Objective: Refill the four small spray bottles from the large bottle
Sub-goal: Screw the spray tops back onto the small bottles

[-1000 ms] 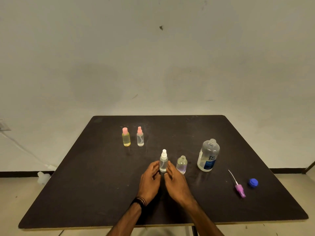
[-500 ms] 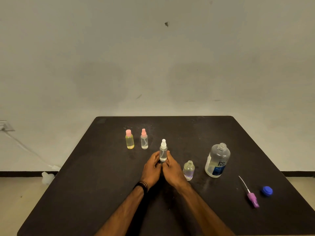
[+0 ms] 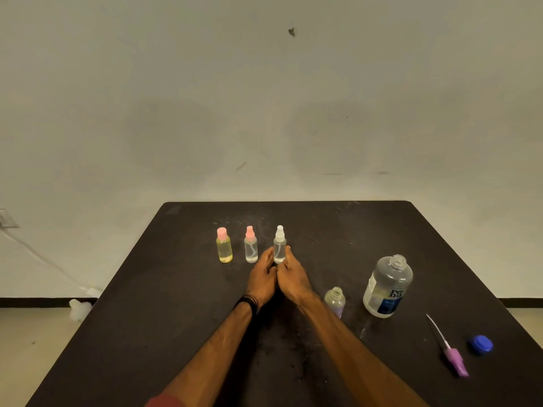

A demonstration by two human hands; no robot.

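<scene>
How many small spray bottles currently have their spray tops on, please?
3, in a far row: yellow-liquid bottle, pink-topped clear bottle, white-topped bottle between both hands. The fourth bottle, nearer, stands open.

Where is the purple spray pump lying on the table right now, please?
In the head view, the purple spray pump lies flat near the table's right front edge, beside the blue cap and in front of the large bottle.

Dim, soft light (edges warped)
</scene>
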